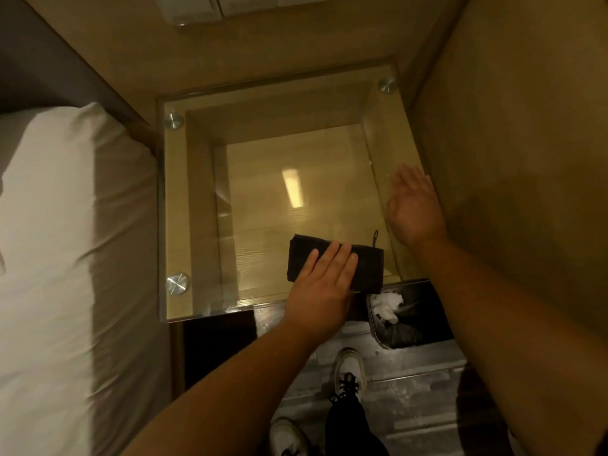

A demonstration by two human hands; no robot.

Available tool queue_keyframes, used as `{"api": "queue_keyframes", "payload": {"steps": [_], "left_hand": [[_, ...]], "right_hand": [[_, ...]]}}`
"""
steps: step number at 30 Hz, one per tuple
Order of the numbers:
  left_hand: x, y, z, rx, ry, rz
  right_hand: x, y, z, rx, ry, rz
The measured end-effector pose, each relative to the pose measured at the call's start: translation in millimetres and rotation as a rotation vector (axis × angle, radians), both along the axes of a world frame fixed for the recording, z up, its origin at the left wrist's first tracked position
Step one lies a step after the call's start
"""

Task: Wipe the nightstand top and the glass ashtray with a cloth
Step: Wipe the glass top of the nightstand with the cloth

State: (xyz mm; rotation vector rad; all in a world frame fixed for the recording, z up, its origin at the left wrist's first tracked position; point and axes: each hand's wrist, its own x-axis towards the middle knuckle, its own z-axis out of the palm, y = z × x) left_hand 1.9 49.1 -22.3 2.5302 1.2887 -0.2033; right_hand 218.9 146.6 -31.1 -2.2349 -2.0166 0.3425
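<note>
A folded black cloth (335, 266) is lying on the glass top of the table (263, 179), near the front edge at about 5 o'clock on the pane, its long axis running from 9 to 3 o'clock and tilting slightly down toward 3; a small loop is sticking up from its far right corner. The left hand (320, 284) is reaching in from 7 o'clock, palm down and flat, fingers pressed together and extended, resting on the cloth and pointing toward 1 o'clock. The right hand (414, 209) is hovering at the table's 3 o'clock edge, open, fingers loosely together pointing toward 11 o'clock, holding nothing; whether it is touching the glass is unclear.
</note>
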Motion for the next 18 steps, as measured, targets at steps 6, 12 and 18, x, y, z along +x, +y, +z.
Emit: {"api": "queue_keyframes", "payload": {"steps": [6, 12, 18], "left_hand": [[-14.2, -23.1, 2.0, -0.002, -0.024, -0.012], [-29.4, -29.5, 7.9, -0.023, -0.011, -0.061], [-42.8, -28.0, 3.8, 0.017, -0.067, -0.104]], "right_hand": [[-0.6, -0.1, 0.0, -0.007, 0.001, 0.001], [2.8, -0.2, 6.3, -0.059, 0.019, 0.013], [10.3, -19.3, 6.2, -0.047, 0.008, 0.044]]}}
